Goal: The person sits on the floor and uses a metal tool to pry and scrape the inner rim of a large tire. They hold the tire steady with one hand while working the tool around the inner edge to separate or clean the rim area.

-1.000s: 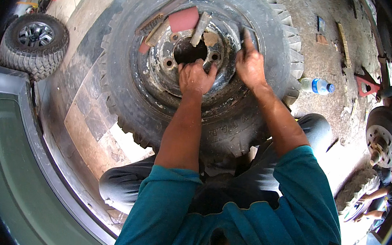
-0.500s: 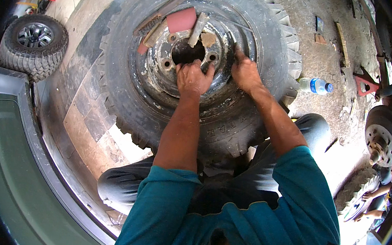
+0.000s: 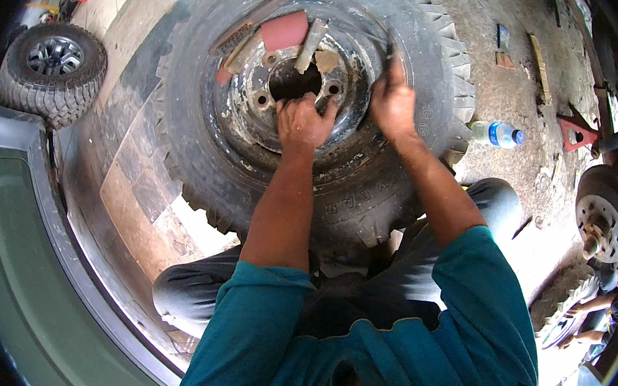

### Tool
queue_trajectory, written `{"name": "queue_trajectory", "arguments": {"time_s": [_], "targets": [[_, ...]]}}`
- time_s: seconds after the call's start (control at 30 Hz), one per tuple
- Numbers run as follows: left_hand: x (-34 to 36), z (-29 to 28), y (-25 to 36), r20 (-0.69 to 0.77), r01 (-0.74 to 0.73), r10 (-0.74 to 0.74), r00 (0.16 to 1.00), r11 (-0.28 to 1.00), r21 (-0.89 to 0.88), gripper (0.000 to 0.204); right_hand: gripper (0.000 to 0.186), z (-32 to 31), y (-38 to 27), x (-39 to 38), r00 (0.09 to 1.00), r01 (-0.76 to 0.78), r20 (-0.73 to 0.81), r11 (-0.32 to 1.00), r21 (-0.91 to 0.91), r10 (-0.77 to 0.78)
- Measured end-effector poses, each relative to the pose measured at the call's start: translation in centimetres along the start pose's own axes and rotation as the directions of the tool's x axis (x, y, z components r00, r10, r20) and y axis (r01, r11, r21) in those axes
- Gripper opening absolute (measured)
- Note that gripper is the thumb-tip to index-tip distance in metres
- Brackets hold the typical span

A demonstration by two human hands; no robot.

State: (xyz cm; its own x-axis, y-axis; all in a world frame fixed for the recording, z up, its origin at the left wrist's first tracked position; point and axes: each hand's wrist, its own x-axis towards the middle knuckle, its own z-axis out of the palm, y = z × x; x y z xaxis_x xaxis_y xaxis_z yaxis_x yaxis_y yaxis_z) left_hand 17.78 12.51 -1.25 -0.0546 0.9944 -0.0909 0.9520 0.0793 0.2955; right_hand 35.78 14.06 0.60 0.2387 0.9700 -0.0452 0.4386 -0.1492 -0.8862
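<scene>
My left hand (image 3: 302, 121) is down on the steel wheel rim (image 3: 256, 126), fingers curled narrow and pressing at the lower edge of the centre hub hole (image 3: 293, 81), holding nothing loose that I can see. My right hand (image 3: 394, 105) is up at the rim's right edge, fingers wrapped round a thin dark tool (image 3: 389, 53) that pokes toward the top of the frame; it may be a tyre lever or a screwdriver, the view is too blurred to tell. Its long axis runs roughly top to bottom in the picture, standing right where rim meets rubber.

The big knobbly tyre (image 3: 199, 183) lies flat on the floor, filling the upper middle of the frame, just beyond my knees. The bead gap sits directly under my right hand, so that hand is the nearer one; the left is further in, toward the hub.

The dished rim holds a few loose things: a red sanding sheet (image 3: 285, 31) at its upper edge, and a grey metal bar (image 3: 308, 46) lying from there down toward the hub hole.

Off to the right of the frame lies a plastic water bottle (image 3: 496, 134) on the concrete. A smaller spare wheel (image 3: 53, 71) sits at the upper left.
</scene>
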Motion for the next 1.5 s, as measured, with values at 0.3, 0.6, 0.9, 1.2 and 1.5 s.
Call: {"name": "queue_trajectory", "arguments": {"time_s": [0.3,0.6,0.9,1.2,1.5], "targets": [[0.0,-0.2,0.2,-0.011,-0.016,0.016,1.000,1.000,-0.001,0.050,0.072,0.0,0.1,0.6,0.995,0.061,0.080,0.993,-0.103,-0.053],[0.3,0.2,0.3,-0.060,-0.058,0.058,0.996,0.998,0.004,0.049,0.057,0.8,2.8,0.5,0.975,0.098,0.218,0.954,-0.284,-0.035],[0.3,-0.2,0.5,-0.004,-0.019,0.019,1.000,1.000,0.011,0.049,0.067,1.2,3.7,-1.7,0.972,0.090,0.231,0.968,-0.235,-0.034],[0.2,-0.2,0.2,0.030,-0.010,0.010,1.000,1.000,0.002,0.057,0.065,0.2,2.2,-1.0,0.980,-0.029,0.188,0.979,-0.202,0.068],[0.3,-0.9,0.8,0.089,0.010,-0.011,0.996,1.000,0.017,0.058,0.059,0.7,2.6,-1.3,0.990,0.012,0.138,0.973,-0.229,0.021]]}}
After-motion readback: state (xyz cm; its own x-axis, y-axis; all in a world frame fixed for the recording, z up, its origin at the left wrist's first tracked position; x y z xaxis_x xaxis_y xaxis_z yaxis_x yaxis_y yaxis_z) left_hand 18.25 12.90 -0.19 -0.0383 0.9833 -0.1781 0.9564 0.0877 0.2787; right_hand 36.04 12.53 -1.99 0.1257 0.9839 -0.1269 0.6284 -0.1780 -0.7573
